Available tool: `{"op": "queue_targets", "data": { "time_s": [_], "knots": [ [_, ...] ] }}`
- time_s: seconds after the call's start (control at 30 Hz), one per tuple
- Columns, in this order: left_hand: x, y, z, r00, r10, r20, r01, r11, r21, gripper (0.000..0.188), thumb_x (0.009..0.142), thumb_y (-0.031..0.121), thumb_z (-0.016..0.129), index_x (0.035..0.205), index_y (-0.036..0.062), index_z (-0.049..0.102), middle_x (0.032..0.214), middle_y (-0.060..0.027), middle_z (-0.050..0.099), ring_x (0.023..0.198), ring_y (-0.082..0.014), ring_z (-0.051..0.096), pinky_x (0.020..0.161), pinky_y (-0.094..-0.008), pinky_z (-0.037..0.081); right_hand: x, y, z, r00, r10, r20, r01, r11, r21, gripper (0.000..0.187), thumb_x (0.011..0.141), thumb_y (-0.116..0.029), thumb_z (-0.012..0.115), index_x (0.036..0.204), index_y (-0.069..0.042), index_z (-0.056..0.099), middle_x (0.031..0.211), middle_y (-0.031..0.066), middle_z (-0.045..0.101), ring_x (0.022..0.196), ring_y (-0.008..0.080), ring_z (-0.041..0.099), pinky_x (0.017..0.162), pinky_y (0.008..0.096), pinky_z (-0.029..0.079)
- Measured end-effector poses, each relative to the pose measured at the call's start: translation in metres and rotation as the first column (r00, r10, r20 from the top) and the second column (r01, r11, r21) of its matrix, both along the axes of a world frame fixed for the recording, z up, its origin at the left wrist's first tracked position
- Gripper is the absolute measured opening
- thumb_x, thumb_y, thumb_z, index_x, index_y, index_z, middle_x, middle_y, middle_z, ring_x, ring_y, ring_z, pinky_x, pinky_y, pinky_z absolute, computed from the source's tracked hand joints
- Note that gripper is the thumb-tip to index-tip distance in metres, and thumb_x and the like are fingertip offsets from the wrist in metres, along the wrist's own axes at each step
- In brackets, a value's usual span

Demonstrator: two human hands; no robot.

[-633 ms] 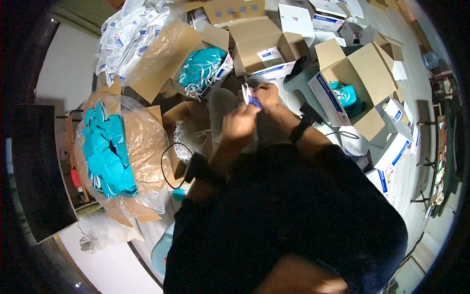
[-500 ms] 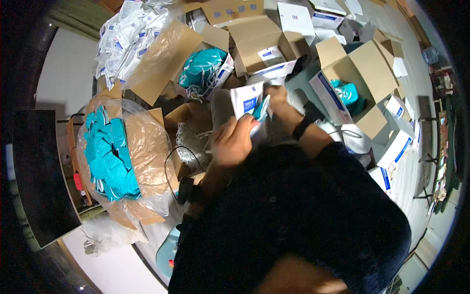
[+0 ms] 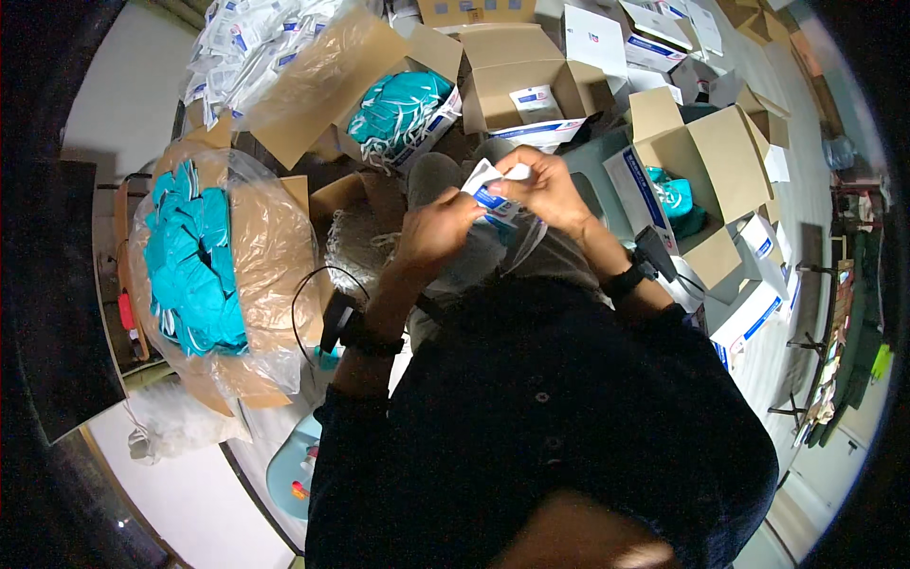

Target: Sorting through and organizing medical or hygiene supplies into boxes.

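Observation:
A white packet (image 3: 490, 198) with a blue printed panel is held between my two hands, above my lap. My left hand (image 3: 439, 228) pinches its left edge. The fingers of my right hand (image 3: 548, 190) are closed on its upper right part. A bit of teal cloth (image 3: 497, 224) shows just below the packet; whether it is inside is hard to tell. A white cord (image 3: 523, 248) hangs beneath my right hand.
On the left, a plastic-lined carton (image 3: 275, 256) holds teal cloth bundles (image 3: 194, 270). White packets (image 3: 251, 52) are heaped at the far left. Open cartons stand ahead, one with teal bundles (image 3: 398, 104), another (image 3: 512, 71) with a white packet. At right, a carton (image 3: 716, 161) holds teal pieces.
My right hand, formerly beside the packet, has come onto its upper part. The packet has tilted, and less teal cloth shows. The view has shifted slightly.

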State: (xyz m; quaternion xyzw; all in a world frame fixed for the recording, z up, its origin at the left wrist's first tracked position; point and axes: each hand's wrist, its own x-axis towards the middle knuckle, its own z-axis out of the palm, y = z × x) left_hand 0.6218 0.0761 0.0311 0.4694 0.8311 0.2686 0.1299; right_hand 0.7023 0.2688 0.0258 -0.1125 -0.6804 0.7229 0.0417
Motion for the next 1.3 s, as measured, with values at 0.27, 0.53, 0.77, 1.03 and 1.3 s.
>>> {"op": "queue_targets", "data": {
  "time_s": [0.27,0.53,0.77,1.03,1.3],
  "knots": [
    [0.009,-0.006,-0.017,0.95,0.027,0.312,-0.133,0.937,0.323,0.015,0.088,0.021,0.06,0.098,0.0098,0.058,0.098,-0.0138,0.061,0.09,-0.0345,0.061,0.075,-0.039,0.048,0.004,-0.012,-0.018,0.993,0.113,-0.039,-0.109,0.99,0.093,0.009,0.086,-0.012,0.069,0.087,-0.002,0.068,0.083,0.0003,0.066,0.078,0.0078,0.059,0.071,0.0267,0.049],
    [-0.007,-0.008,-0.04,0.958,-0.078,0.277,0.017,0.976,0.217,0.026,0.092,0.034,0.055,0.094,0.0086,0.061,0.087,-0.0197,0.061,0.084,-0.0385,0.06,0.068,-0.0458,0.045,0.001,-0.019,-0.011,0.931,0.149,-0.333,0.069,0.825,0.561,0.01,0.08,-0.015,0.072,0.081,-0.006,0.068,0.075,0.0076,0.065,0.07,0.0197,0.062,0.065,0.0283,0.048],
    [0.021,0.011,-0.075,0.968,0.224,-0.116,-0.182,0.94,0.289,0.026,0.091,0.031,0.056,0.079,0.0082,0.059,0.073,-0.0129,0.059,0.056,-0.029,0.059,0.048,-0.0396,0.046,-0.023,-0.029,-0.055,0.974,-0.219,0.052,0.206,0.961,0.186,0.018,0.08,-0.014,0.072,0.069,-0.002,0.064,0.064,0.0007,0.062,0.059,0.008,0.05,0.054,0.0267,0.04],
    [0.048,0.007,0.017,0.941,0.139,-0.309,0.09,0.778,0.622,0.021,0.08,0.024,0.071,0.086,0.0083,0.059,0.072,-0.0057,0.058,0.064,-0.0179,0.061,0.056,-0.0287,0.05,-0.039,0.037,-0.099,0.794,-0.472,0.384,0.592,0.745,-0.307,0.016,0.087,-0.018,0.066,0.089,-0.003,0.062,0.084,0.0108,0.068,0.068,0.0172,0.063,0.056,0.0297,0.049],
    [0.015,-0.01,0.003,0.996,0.084,0.037,-0.091,0.966,0.243,0.016,0.092,0.023,0.056,0.095,0.0075,0.059,0.08,-0.0138,0.06,0.071,-0.0369,0.06,0.058,-0.0429,0.047,-0.024,0.007,-0.016,0.995,0.074,-0.064,-0.079,0.994,-0.078,0.021,0.091,-0.02,0.063,0.104,-0.005,0.067,0.101,0.0031,0.069,0.078,0.0106,0.062,0.072,0.0241,0.051]
  ]
}}
